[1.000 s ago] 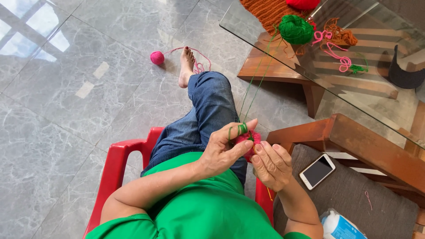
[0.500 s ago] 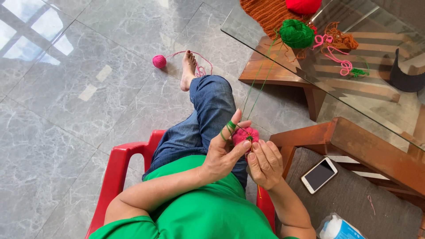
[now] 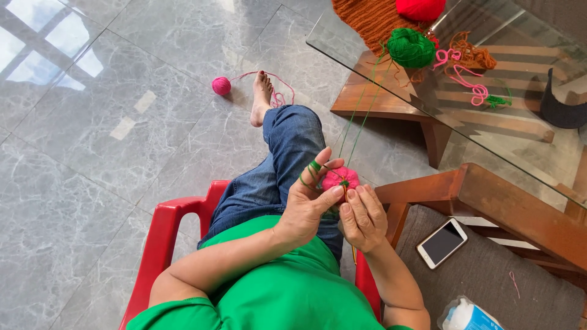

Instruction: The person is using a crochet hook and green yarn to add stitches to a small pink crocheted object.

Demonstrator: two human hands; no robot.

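Grey marble floor [image 3: 122,153] fills the left and centre of the head view; window light reflects at top left.

Head view, seated person: green shirt, blue jeans, on a red chair [image 3: 160,244]. One leg is crossed, bare foot [image 3: 262,98] resting on the floor.

Left hand [image 3: 306,205]: raised, fingers partly spread, green yarn [image 3: 361,110] looped over the forefinger. Thumb and fingertips touch a small pink piece [image 3: 340,178] of crochet. Not a closed fist; it pinches the piece at its left edge.

Right hand [image 3: 362,217]: just right of the left hand, fingers curled, fingertips up against the underside of the pink piece. A thin hook shaft appears to run down between the two hands; too small to be sure. Hands are close together, both on the pink piece, above the lap.

Green yarn runs taut from the left forefinger up to a green ball [image 3: 411,47] on the glass table [image 3: 526,153]. Also on the table: red ball [image 3: 420,8] at the top edge, orange knit [image 3: 373,21] beside it, loose pink strand [image 3: 465,76], dark curved object [image 3: 559,104] at far right.

Floor: pink ball [image 3: 221,85] just left of the foot, its strand trailing past the toes.

Right of the chair: wooden-framed seat with grey cushion [image 3: 489,275]; phone [image 3: 441,242] lies on it, screen dark. White bottle [image 3: 468,318] at the bottom edge.
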